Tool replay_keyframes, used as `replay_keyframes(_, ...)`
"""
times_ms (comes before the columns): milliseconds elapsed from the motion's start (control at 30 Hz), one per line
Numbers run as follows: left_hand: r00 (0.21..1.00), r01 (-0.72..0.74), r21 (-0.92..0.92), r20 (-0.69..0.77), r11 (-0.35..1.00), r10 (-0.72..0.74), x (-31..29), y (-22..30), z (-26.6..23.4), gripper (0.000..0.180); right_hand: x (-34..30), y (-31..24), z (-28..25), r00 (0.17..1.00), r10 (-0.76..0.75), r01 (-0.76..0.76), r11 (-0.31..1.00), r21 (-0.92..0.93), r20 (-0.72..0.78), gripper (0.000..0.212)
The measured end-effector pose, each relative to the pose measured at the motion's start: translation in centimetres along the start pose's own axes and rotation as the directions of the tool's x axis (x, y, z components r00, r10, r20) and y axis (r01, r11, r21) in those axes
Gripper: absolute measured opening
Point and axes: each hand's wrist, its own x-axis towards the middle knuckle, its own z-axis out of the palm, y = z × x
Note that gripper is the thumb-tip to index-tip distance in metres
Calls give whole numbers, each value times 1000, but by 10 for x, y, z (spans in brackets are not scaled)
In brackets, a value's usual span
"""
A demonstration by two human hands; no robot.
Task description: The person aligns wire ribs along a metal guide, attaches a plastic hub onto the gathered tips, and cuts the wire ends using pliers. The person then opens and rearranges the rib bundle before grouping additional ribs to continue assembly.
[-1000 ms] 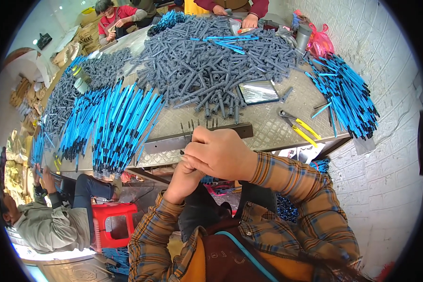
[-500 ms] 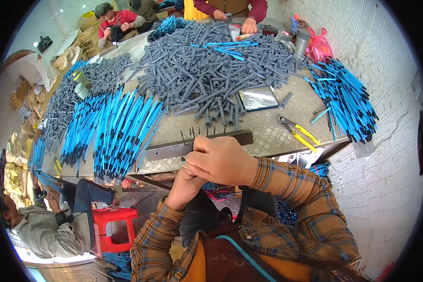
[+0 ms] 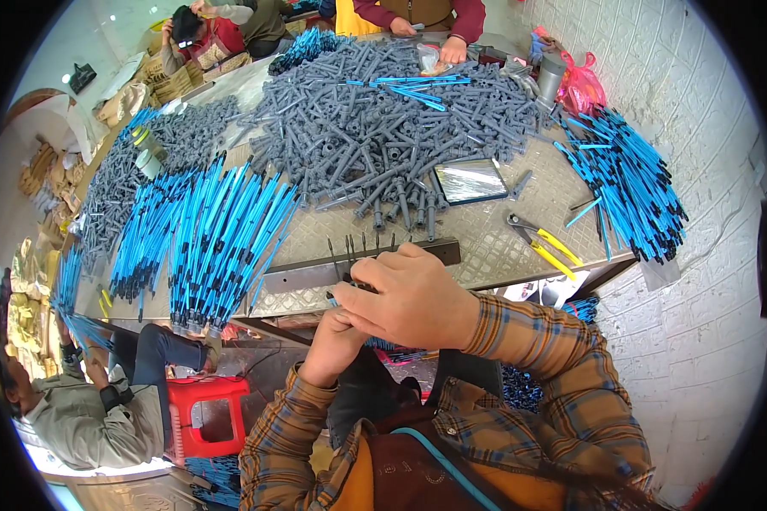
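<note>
My right hand (image 3: 418, 298) is closed over a small dark piece (image 3: 364, 287) at the table's front edge; the fingers hide most of it, so its kind does not show. Just below and left, my left hand (image 3: 331, 347) is closed with its fingertips against the right hand; what it holds is hidden. Behind both hands lies a long metal bar (image 3: 294, 278) with several thin dark pins (image 3: 349, 247) standing up from it. Beyond the bar spreads a big heap of grey plastic tube-like parts (image 3: 341, 128).
Blue rods with black ends lie in bundles at left (image 3: 222, 247) and right (image 3: 631, 187). Yellow-handled pliers (image 3: 550, 243) and a flat glossy rectangular thing (image 3: 470, 180) lie on the right. A person sits by a red stool (image 3: 209, 409); others work across the table.
My right hand has shifted slightly right and its fingers have opened a little, so a dark piece now shows. Across the table, the person in red has raised both hands to the head.
</note>
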Motion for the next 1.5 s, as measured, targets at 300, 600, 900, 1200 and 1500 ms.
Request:
replay_keyframes(300,999,41,-188,34,981,-35,-5,7,-5,15,-15,52,-20,983,136,-127,989,82,-119,22)
replay_keyframes(600,998,16,-142,58,990,-8,-3,3,-9,17,-65,196,13,862,495,-484,868,-108,114,14)
replay_keyframes(900,996,75,-146,56,986,-67,3,7,-6,17,-64,231,21,737,585,-423,790,-444,339,14)
replay_keyframes(1200,991,92,-101,109,991,-81,6,10,-10,18,-73,236,18,803,530,-411,823,-392,272,15)
replay_keyframes(1500,994,63,-51,97,997,-58,3,12,-5,18,-82,234,20,850,492,-414,844,-340,186,12)
